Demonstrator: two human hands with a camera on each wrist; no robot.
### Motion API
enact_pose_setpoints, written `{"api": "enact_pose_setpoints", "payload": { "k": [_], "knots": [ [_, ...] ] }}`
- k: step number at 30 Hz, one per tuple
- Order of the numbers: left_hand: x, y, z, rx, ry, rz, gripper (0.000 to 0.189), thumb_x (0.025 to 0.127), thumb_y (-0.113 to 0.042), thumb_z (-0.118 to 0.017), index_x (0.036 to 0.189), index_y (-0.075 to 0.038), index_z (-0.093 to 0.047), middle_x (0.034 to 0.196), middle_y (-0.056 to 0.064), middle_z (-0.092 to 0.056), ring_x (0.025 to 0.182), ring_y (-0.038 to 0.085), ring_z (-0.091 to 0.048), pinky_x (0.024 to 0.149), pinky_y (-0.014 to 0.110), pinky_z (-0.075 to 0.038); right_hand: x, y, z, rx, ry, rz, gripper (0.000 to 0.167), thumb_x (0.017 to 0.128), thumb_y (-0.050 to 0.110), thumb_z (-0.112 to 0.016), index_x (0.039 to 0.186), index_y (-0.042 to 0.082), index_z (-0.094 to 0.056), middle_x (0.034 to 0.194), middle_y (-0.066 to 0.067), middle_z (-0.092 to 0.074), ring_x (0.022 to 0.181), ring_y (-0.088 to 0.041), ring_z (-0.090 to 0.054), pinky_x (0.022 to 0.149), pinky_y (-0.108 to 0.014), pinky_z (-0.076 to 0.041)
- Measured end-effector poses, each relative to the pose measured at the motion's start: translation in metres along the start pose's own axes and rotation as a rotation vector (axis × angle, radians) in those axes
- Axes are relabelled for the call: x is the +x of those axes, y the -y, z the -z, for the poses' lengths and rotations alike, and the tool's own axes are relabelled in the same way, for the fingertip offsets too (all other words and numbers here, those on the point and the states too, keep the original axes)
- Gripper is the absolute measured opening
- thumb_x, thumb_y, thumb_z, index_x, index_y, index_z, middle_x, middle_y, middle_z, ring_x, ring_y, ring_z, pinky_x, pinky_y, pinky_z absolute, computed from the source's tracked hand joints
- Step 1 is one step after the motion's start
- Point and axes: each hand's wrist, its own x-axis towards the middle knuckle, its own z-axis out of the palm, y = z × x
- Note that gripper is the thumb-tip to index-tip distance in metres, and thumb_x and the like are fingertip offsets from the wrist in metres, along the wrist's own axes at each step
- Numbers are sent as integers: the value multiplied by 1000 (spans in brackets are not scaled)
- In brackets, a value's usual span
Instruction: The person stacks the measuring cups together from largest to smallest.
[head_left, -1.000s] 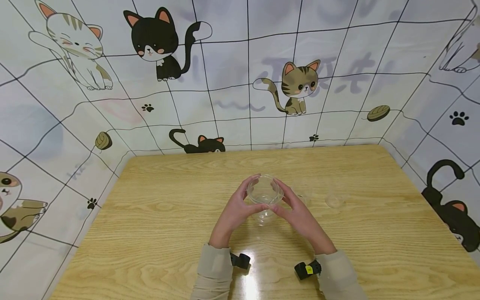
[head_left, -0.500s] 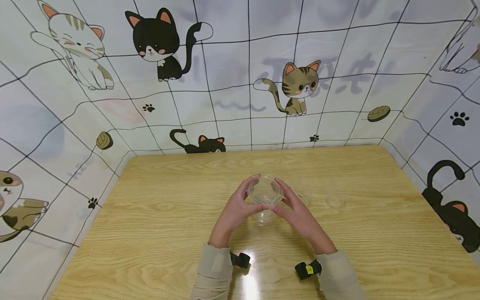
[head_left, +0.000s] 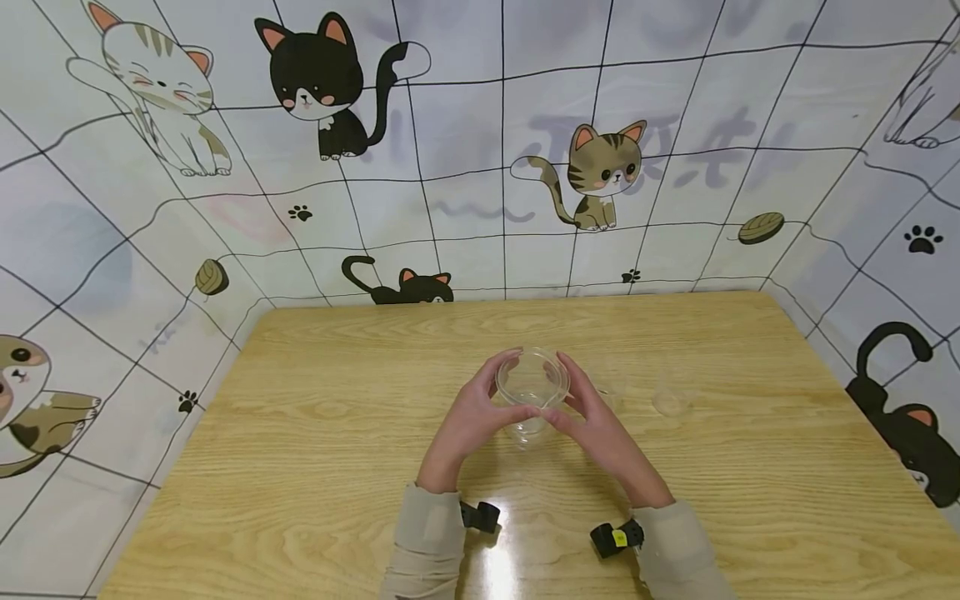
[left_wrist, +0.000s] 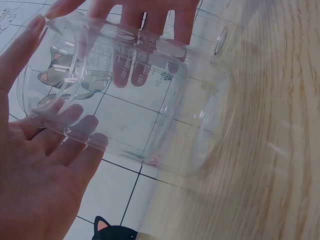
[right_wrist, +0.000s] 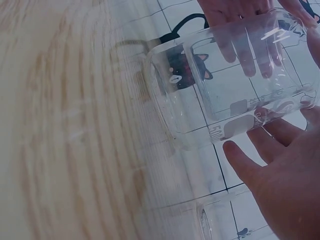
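A clear glass beaker (head_left: 532, 385) stands over the middle of the table, its round rim facing up. My left hand (head_left: 480, 410) holds its left side and my right hand (head_left: 588, 415) its right side, thumbs meeting at the near side and fingers reaching round the back. White printed volume marks show on the beaker (left_wrist: 135, 95) in the left wrist view. The right wrist view shows the beaker (right_wrist: 225, 90) between both hands, with a second glass outline inside its wall near the base.
More clear glassware (head_left: 609, 396) stands just right of my right hand, partly hidden by it. Farther right is another small, faint clear glass piece (head_left: 670, 402). A cat-patterned cloth wall (head_left: 465, 192) encloses the back and sides of the wooden table (head_left: 322, 433).
The head view has shifted slightly. My right fingertips have moved a little outward at the rim; the beaker stays in place between both hands.
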Motion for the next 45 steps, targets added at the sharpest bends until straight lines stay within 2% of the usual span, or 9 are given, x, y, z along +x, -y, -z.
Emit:
{"api": "enact_pose_setpoints", "payload": {
  "k": [6, 10, 18, 23, 26, 29, 34, 39, 45],
  "knots": [
    [-1, -2, 0, 6, 9, 29, 75, 69, -30, -77, 133, -29, -37, 135, -6, -39, 128, 15, -30, 100, 36, -29, 0, -1, 1, 7, 4, -2, 73, 89, 16, -55, 144, 21, -8, 145, -17, -17, 125, -41, -27, 91, -58, -31],
    [-2, -6, -1, 18, 9, 45, 77, 69, -29, -77, 135, -26, -37, 136, -4, -38, 128, 15, -30, 99, 35, -29, 0, -2, 1, 4, 7, 8, 73, 89, 16, -55, 144, 20, -8, 144, -18, -17, 125, -41, -27, 90, -58, -32],
    [-4, -15, 1, 54, 27, 89, 78, 71, -30, -75, 137, -21, -34, 139, 5, -34, 128, 23, -29, 100, 45, -28, 1, -3, 1, 12, 17, 2, 71, 90, 17, -54, 144, 23, -8, 145, -15, -18, 126, -39, -26, 92, -58, -30],
    [0, -2, 2, 98, 37, 116, 82, 68, -43, -74, 137, -29, -32, 139, -4, -33, 127, 19, -30, 99, 43, -29, 1, -3, 1, 33, 18, 11, 71, 89, 15, -54, 144, 20, -9, 144, -14, -21, 127, -38, -26, 94, -57, -29],
    [4, 8, 3, 123, 47, 92, 81, 67, -49, -73, 135, -35, -32, 137, -7, -35, 126, 19, -31, 98, 44, -31, 0, -2, 1, 52, 16, 20, 71, 89, 13, -54, 144, 18, -9, 144, -15, -20, 126, -39, -26, 96, -58, -25],
    [8, 12, 4, 155, 64, 64, 78, 67, -51, -72, 133, -40, -32, 136, -7, -37, 126, 20, -33, 97, 44, -32, -1, -2, 2, 44, 9, 17, 71, 89, 13, -53, 144, 18, -8, 144, -16, -19, 126, -40, -26, 95, -57, -27],
    [11, 9, 7, 220, 86, 68, 81, 65, -54, -71, 134, -38, -31, 137, -7, -36, 122, 23, -37, 96, 43, -33, -2, -1, 2, 46, 10, 7, 71, 90, 13, -53, 144, 19, -8, 144, -16, -18, 126, -41, -25, 93, -56, -31],
    [11, 3, 10, 270, 109, 89, 82, 65, -57, -69, 135, -37, -31, 134, -13, -36, 120, 22, -39, 93, 42, -35, 0, -1, 2, 51, 14, 15, 70, 89, 13, -53, 144, 19, -9, 144, -15, -18, 127, -40, -24, 96, -56, -27],
    [10, 1, 11, 262, 126, 107, 80, 66, -56, -69, 134, -43, -29, 136, -12, -34, 120, 23, -39, 92, 44, -36, 1, -2, 2, 49, 22, 10, 71, 89, 14, -53, 144, 20, -9, 145, -15, -15, 127, -40, -23, 96, -58, -24]
  ]
}}
